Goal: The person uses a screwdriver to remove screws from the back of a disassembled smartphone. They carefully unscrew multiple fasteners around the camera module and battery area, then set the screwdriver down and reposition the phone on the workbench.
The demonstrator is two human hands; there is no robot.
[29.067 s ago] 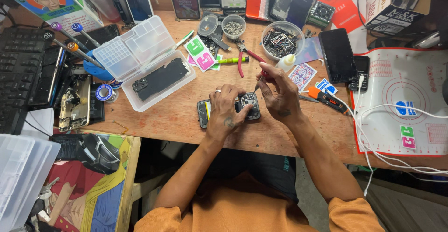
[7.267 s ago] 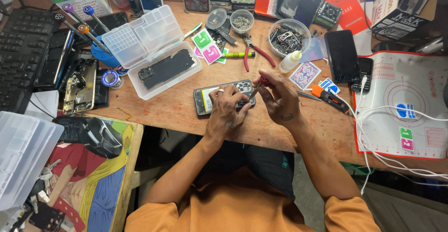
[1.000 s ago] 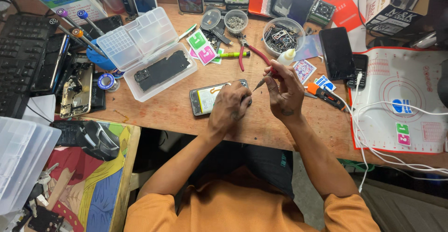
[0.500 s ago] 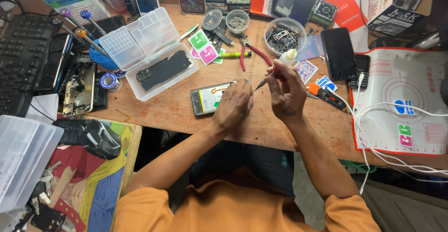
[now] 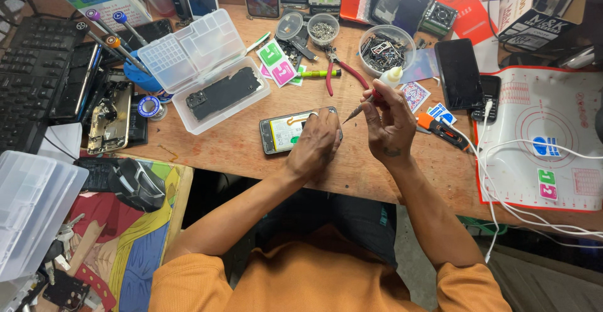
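An opened phone [image 5: 284, 132] lies flat on the wooden bench [image 5: 226, 149], its battery and green parts showing. My left hand [image 5: 316, 145] rests on the phone's right end, fingers curled over it and hiding that end. My right hand [image 5: 387, 122] is raised just right of the phone and grips a thin red-handled screwdriver [image 5: 361, 105], tip pointing down-left toward the phone's top right corner.
A clear plastic organiser box [image 5: 207, 70] lies open to the left with a dark phone part inside. Red pliers [image 5: 339, 73], small bowls of parts [image 5: 386, 48], a dark phone [image 5: 460, 73] and a white-and-red mat [image 5: 546, 136] with cables lie right. A keyboard [image 5: 31, 92] sits far left.
Over the last second the view shifted slightly; my left hand stays on the phone and my right hand holds the screwdriver just above it, lifted a little off the phone.
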